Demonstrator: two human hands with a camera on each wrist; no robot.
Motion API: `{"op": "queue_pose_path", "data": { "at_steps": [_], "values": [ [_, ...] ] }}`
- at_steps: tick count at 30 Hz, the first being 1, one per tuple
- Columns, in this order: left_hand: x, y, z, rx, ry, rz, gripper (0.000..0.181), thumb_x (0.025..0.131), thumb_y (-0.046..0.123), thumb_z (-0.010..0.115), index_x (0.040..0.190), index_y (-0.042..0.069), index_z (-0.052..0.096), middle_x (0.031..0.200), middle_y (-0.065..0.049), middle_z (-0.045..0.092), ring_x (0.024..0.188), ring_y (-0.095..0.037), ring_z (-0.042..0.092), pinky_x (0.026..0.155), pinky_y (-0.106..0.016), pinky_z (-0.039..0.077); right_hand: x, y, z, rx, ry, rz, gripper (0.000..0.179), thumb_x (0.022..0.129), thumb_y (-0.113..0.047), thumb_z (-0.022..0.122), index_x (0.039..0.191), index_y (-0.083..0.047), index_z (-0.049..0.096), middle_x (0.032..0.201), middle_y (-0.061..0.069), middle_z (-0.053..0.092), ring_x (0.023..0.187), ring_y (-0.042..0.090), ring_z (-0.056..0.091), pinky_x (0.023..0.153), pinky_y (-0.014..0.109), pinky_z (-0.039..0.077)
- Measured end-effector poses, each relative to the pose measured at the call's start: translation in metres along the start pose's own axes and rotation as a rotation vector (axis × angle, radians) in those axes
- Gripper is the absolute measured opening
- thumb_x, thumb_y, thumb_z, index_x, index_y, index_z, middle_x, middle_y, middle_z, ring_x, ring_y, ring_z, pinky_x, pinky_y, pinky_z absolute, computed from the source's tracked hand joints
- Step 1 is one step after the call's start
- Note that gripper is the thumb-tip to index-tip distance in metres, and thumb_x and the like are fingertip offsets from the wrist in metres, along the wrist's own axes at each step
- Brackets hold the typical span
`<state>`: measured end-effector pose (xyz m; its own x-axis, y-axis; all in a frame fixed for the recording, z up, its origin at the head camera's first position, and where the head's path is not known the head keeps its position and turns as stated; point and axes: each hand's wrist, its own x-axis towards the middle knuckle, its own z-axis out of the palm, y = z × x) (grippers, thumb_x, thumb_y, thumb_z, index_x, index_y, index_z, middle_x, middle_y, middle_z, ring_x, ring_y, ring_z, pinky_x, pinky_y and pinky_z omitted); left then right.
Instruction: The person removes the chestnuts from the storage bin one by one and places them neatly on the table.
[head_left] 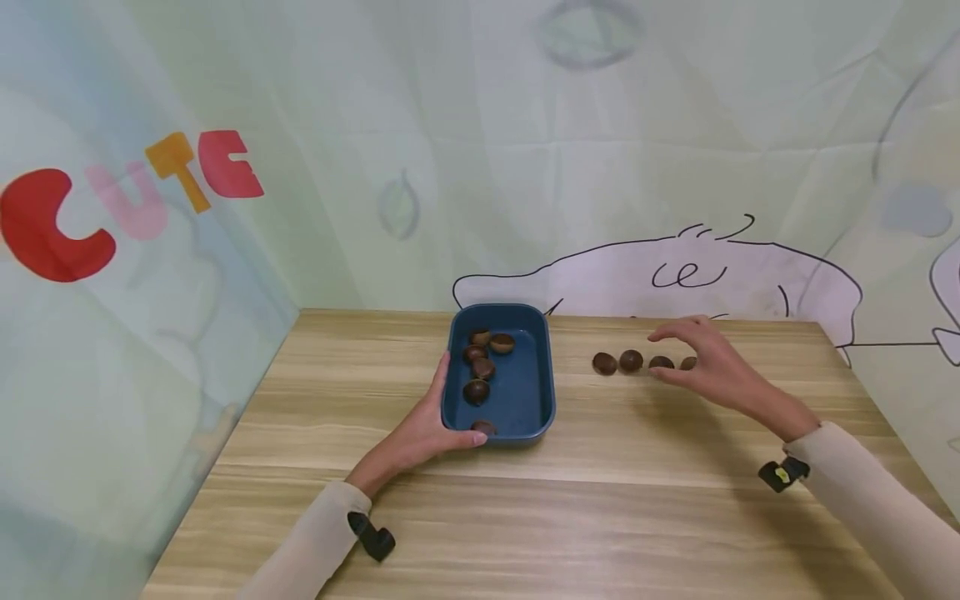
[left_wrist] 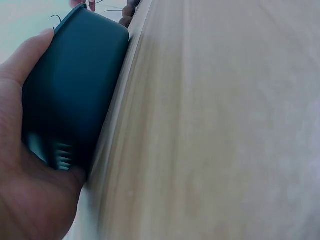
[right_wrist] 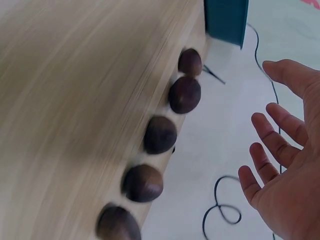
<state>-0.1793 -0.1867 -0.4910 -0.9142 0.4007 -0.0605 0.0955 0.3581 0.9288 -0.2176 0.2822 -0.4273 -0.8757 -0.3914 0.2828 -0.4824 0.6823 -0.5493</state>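
Observation:
A deep blue rectangular tray [head_left: 531, 379] stands on the table with several brown chestnuts [head_left: 483, 368] inside, mostly along its left half. My left hand [head_left: 426, 429] grips the tray's near left corner, the thumb at the front rim and the fingers along the left side. In the left wrist view the tray's outer wall [left_wrist: 80, 65] fills the space beside that hand. To the right of the tray, a row of loose chestnuts [right_wrist: 160, 134] lies on the wood. Over the right end of this row hovers my right hand [head_left: 708, 367], thumb and fingers spread apart and holding nothing; it partly hides one chestnut [head_left: 688, 363].
The wooden table [head_left: 525, 525] ends at the back against a pale printed curtain [head_left: 480, 167] with a line-drawn white animal. Coloured letters [head_left: 176, 167] decorate the curtain at the left. A dark band [head_left: 371, 536] sits on the left sleeve, another [head_left: 783, 473] on the right.

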Motion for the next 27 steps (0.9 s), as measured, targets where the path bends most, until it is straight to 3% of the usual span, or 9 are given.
{"op": "queue_pose_path", "data": {
  "at_steps": [4,9,16,27],
  "values": [
    [0.0,0.0,0.0,-0.003,-0.001,0.008,0.143,0.087,0.045,0.094,0.176,0.029,-0.017,0.185,-0.011,0.001,0.168,-0.038,0.016,0.129,-0.068,0.022,0.008,-0.007,0.009,0.011,-0.016,-0.035,0.042,0.089,-0.004,0.091,0.128,-0.003,0.074,0.133,0.016,0.069,0.126,0.035,0.053,0.093,0.057,0.052],
    [0.0,-0.001,0.0,0.008,-0.002,0.0,0.142,0.087,0.045,0.093,0.176,0.03,-0.017,0.185,-0.012,0.001,0.168,-0.04,0.015,0.129,-0.069,0.022,0.018,-0.015,0.021,0.019,-0.028,-0.091,0.042,0.087,-0.004,0.092,0.126,-0.001,0.075,0.131,0.016,0.072,0.127,0.037,0.054,0.103,0.06,0.045],
    [0.0,-0.002,-0.001,0.034,0.006,0.029,0.144,0.086,0.042,0.094,0.176,0.027,-0.016,0.185,-0.01,0.004,0.169,-0.036,0.014,0.131,-0.067,0.019,0.029,-0.026,0.035,0.022,-0.073,-0.134,0.043,0.088,-0.009,0.093,0.126,-0.001,0.076,0.13,0.012,0.073,0.127,0.036,0.053,0.102,0.057,0.046],
    [0.0,-0.001,0.0,0.041,0.007,0.022,0.143,0.086,0.042,0.094,0.176,0.027,-0.016,0.185,-0.009,0.003,0.169,-0.036,0.013,0.13,-0.068,0.019,0.042,-0.039,0.056,0.048,-0.108,-0.209,0.037,0.088,-0.009,0.092,0.123,-0.008,0.077,0.126,0.007,0.075,0.125,0.032,0.054,0.103,0.054,0.045]
  ]
}}
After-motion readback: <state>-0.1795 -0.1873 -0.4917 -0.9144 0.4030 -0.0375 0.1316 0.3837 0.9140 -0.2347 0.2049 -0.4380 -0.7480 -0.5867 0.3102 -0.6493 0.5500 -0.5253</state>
